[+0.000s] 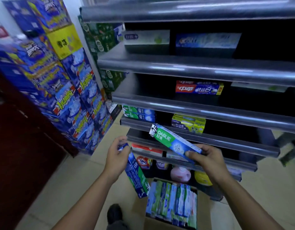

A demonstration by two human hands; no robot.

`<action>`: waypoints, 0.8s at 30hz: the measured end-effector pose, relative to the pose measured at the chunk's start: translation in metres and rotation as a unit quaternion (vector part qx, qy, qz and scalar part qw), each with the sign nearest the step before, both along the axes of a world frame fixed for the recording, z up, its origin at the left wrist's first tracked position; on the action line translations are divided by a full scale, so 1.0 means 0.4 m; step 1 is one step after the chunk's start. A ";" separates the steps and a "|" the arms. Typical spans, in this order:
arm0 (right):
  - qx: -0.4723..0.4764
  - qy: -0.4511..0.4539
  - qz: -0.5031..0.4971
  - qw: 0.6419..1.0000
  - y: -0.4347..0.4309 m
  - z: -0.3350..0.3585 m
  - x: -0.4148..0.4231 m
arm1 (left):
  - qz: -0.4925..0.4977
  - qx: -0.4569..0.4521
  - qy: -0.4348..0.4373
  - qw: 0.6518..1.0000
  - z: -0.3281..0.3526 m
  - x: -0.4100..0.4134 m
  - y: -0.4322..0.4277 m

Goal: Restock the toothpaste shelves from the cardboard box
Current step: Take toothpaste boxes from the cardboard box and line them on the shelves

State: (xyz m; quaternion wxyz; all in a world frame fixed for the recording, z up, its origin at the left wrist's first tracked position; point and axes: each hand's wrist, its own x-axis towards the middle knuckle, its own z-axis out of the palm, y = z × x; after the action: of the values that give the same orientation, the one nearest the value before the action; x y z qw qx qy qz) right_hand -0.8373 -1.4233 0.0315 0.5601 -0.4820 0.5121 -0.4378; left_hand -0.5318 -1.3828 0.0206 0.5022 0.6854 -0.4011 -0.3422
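Note:
My right hand (204, 156) pinches the near end of a green and blue Darlie toothpaste box (171, 141), held slanted in front of the lower shelves. My left hand (117, 153) grips the top end of a second green and blue toothpaste box (136, 175) that hangs downward. The open cardboard box (199, 218) stands on the floor below, packed with several upright toothpaste boxes (172, 203). Two matching Darlie boxes (139, 113) lie stacked at the left of a grey shelf (209, 112).
Other toothpaste packs sit on the grey shelves: red and blue (199, 87), yellow and purple (188, 124), white (146, 38), blue (207, 40). Detergent bags (144, 161) fill the bottom shelf. Stacked blue cartons (73, 97) rise at left beside a dark red cabinet (19, 146). My shoe (114, 213) is by the box.

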 end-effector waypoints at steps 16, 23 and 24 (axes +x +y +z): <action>-0.007 0.005 -0.131 0.991 -0.197 -0.026 0.434 | -0.128 0.056 0.047 0.989 0.003 0.340 -0.282; -0.054 0.163 -0.184 0.968 -0.346 -0.116 0.536 | -0.121 0.073 0.101 0.985 -0.067 0.422 -0.428; -0.052 0.181 -0.189 0.964 -0.364 -0.125 0.538 | -0.124 0.074 0.098 0.985 -0.075 0.423 -0.441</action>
State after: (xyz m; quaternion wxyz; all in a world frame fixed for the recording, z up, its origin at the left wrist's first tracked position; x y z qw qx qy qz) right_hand -0.6220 -1.5688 -0.0183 0.3399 -0.4762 0.6629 -0.4672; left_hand -0.3627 -1.5591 -0.0093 0.4404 0.6287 -0.4052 -0.4966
